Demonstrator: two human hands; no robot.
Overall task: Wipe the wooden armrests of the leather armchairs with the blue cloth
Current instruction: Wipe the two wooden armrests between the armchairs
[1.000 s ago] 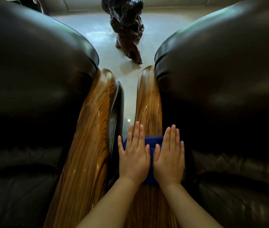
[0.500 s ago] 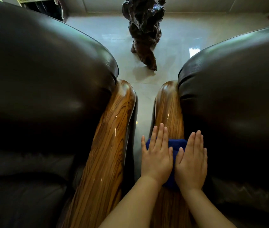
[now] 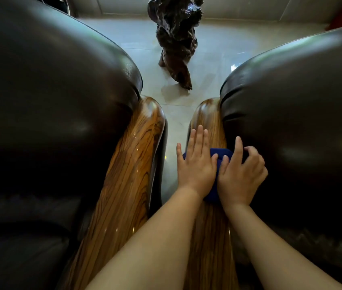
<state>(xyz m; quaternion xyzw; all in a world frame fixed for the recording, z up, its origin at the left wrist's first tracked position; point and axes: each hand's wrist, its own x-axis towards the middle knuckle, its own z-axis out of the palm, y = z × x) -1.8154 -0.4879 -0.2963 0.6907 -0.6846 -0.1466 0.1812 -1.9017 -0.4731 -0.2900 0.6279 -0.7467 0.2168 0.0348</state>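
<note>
Pressing the blue cloth [image 3: 220, 158] onto the right chair's wooden armrest [image 3: 210, 120], I keep my left hand [image 3: 195, 166] flat, fingers spread, on top; my right hand [image 3: 242, 174] curls its fingers at the cloth's edge beside the leather cushion [image 3: 302, 114].

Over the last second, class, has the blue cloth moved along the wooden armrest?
Yes. The blue cloth under both hands has slid forward along the right-hand wooden armrest, nearer its rounded front end.
</note>
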